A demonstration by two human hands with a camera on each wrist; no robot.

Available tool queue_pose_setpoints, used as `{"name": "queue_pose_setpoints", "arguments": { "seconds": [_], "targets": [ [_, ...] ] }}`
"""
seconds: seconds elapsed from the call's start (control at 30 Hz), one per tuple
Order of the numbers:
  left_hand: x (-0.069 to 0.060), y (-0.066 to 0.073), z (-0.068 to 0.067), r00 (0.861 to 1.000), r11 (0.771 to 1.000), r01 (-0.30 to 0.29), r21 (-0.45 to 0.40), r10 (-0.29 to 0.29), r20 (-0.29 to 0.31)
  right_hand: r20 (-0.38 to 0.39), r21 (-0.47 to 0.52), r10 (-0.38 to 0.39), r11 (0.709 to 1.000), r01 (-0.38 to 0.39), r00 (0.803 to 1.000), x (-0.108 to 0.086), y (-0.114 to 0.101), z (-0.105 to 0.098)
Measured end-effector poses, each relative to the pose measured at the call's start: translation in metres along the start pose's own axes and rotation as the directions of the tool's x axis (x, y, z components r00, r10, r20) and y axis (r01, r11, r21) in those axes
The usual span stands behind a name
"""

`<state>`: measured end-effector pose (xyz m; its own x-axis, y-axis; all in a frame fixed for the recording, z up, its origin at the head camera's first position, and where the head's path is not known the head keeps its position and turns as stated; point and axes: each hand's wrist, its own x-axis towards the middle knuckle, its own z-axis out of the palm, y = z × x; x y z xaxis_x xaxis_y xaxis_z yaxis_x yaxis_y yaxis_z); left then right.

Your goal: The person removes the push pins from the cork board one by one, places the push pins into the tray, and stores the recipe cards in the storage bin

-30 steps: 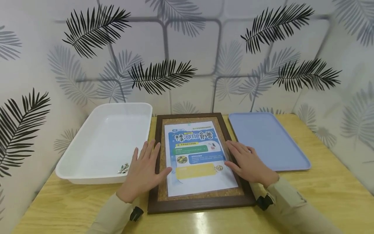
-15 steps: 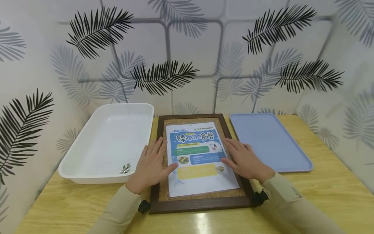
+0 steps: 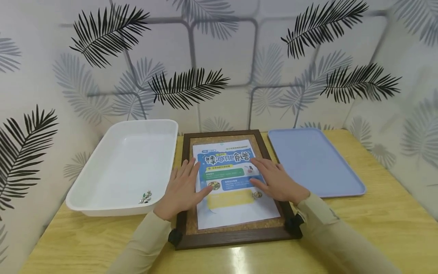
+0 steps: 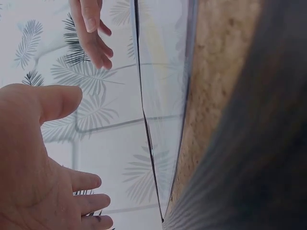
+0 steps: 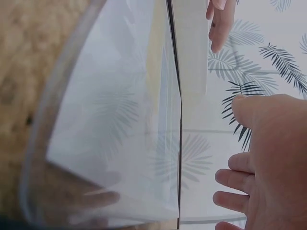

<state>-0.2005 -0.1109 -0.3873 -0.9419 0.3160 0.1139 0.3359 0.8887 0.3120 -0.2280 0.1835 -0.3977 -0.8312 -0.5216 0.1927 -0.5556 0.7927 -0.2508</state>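
Observation:
A printed poster (image 3: 236,216) with blue, green and yellow panels lies on a cork board (image 3: 191,224) in a dark brown frame (image 3: 236,239). A small pale green spot, perhaps a pin, shows at its top edge. My left hand (image 3: 183,190) hovers over the board's left side, fingers extended and thumb apart. Over the right side is my right hand (image 3: 278,182), its fingers pointing inward across the poster. In both wrist views, a gap shows between the fingers and the glossy sheet (image 5: 115,115), which mirrors the surroundings. Neither hand holds anything.
Left of the board stands a deep white tray (image 3: 119,167) with small shiny silver and green pieces (image 3: 145,197) in its near corner. A shallow blue tray (image 3: 315,163) lies at right. Patterned wall covering (image 3: 226,53) rises behind the wooden table (image 3: 383,224).
Both hands have moved inward from the board's sides, farther over the poster. The poster, board and trays stay in place.

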Motion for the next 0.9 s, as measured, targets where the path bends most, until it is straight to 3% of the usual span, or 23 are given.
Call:
{"name": "queue_pose_setpoints", "arguments": {
  "seconds": [0.23, 0.67, 0.83, 0.9],
  "targets": [
    [0.011, -0.001, 0.000, 1.000, 1.000, 0.001, -0.002, -0.001, 0.015, 0.042, 0.069, 0.017, 0.997, -0.020, 0.999, 0.010, 0.000, 0.000],
    [0.033, 0.000, 0.006, 1.000, 0.991, 0.002, -0.133, 0.000, 0.014, 0.104, 0.081, 0.050, 0.995, -0.059, 0.993, 0.032, -0.003, 0.006],
    [0.041, -0.003, 0.005, 0.998, 0.973, 0.070, -0.220, -0.067, 0.022, 0.117, 0.075, 0.037, 0.996, -0.047, 0.992, 0.045, -0.006, 0.011],
    [0.043, -0.003, 0.006, 0.996, 0.972, 0.093, -0.217, -0.087, 0.036, 0.116, 0.070, 0.027, 0.997, -0.035, 0.993, 0.050, -0.006, 0.014]
  ]
}}
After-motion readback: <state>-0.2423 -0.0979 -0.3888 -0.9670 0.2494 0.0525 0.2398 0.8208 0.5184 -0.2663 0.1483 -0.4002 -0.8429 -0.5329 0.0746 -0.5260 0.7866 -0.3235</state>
